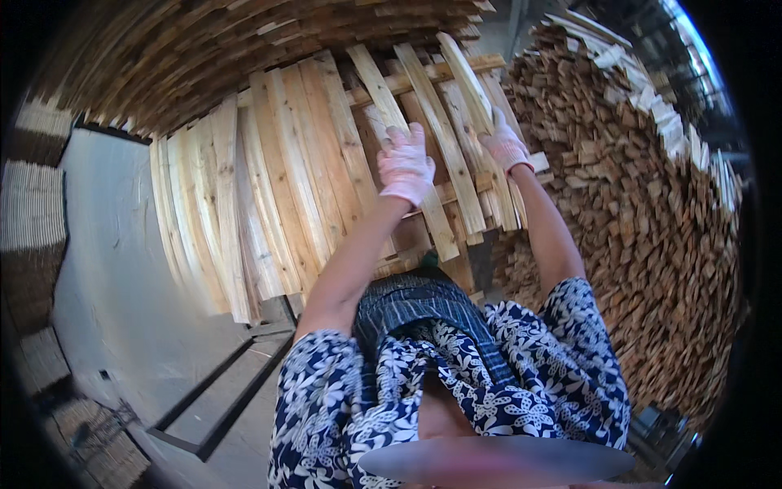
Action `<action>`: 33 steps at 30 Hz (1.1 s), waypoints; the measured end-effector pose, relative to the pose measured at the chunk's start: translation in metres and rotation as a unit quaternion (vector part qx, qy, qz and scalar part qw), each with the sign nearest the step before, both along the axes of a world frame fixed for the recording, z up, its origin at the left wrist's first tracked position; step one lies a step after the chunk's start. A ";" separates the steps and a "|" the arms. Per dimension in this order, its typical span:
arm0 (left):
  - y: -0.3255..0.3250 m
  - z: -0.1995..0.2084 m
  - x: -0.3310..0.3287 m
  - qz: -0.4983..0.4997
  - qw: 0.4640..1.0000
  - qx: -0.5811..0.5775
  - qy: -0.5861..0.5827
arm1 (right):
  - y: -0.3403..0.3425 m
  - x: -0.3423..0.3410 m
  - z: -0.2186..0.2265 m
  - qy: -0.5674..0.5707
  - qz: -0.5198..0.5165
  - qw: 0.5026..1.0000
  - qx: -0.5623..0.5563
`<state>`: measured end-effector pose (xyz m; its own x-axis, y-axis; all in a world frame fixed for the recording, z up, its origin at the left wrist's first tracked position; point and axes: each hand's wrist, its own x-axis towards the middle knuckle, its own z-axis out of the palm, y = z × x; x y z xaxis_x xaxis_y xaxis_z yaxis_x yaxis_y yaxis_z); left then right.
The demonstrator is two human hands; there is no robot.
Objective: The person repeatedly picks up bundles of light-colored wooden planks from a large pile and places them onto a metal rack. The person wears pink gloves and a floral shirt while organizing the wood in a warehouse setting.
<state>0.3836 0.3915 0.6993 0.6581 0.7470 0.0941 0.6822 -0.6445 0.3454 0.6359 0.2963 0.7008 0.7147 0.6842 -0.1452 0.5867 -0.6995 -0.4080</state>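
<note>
My left hand (pixel 405 165), in a pale pink-and-white work glove, curls its fingers round a narrow wooden plank (pixel 375 85) that runs away from me. To the right, my right hand (pixel 505 145), gloved the same way, grips the edge of another plank (pixel 466 77), which looks slightly tilted above those beside it. Between the two hands lies a loose plank (pixel 436 122). Under these, crosswise wooden pieces (pixel 489 62) show through the gaps. Left of my left hand, several planks (pixel 297 163) lie side by side in a row.
A tall stack of boards (pixel 204 57) rises at the far side. On the right stands a large pile of wood with its ends showing (pixel 619 196). A dark metal frame (pixel 232 399) sits on the grey floor (pixel 106 269) at lower left. More stacked boards (pixel 32 204) line the left edge.
</note>
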 end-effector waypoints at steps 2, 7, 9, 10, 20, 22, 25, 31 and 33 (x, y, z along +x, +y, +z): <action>-0.011 -0.015 0.032 0.060 0.997 -0.037 -0.005 | -0.015 0.020 -0.017 0.032 -0.013 0.999 0.009; 0.008 -0.073 0.061 0.209 0.960 -0.151 -0.111 | -0.002 -0.001 -0.011 -0.038 -0.013 0.994 -0.105; -0.009 -0.069 0.070 0.132 0.974 -0.124 -0.135 | 0.000 -0.023 -0.024 -0.110 -0.038 0.991 -0.059; -0.018 -0.066 0.073 0.096 0.979 -0.107 -0.144 | 0.000 -0.020 -0.022 -0.093 -0.041 0.993 -0.066; -0.054 -0.031 0.121 0.141 0.941 -0.262 -0.163 | -0.030 -0.025 0.053 0.092 0.032 0.993 0.069; -0.043 -0.008 0.084 0.079 0.912 -0.321 -0.242 | -0.038 -0.034 0.055 0.170 0.050 0.971 0.158; -0.029 0.022 0.012 0.067 0.923 -0.199 -0.324 | -0.021 -0.081 0.035 0.357 0.079 0.892 0.267; 0.038 0.052 -0.132 0.166 0.961 -0.152 -0.163 | 0.049 -0.163 -0.004 0.272 0.090 0.942 0.173; 0.052 0.033 -0.160 0.188 0.977 -0.096 -0.033 | 0.075 -0.189 -0.007 0.116 0.052 0.989 0.078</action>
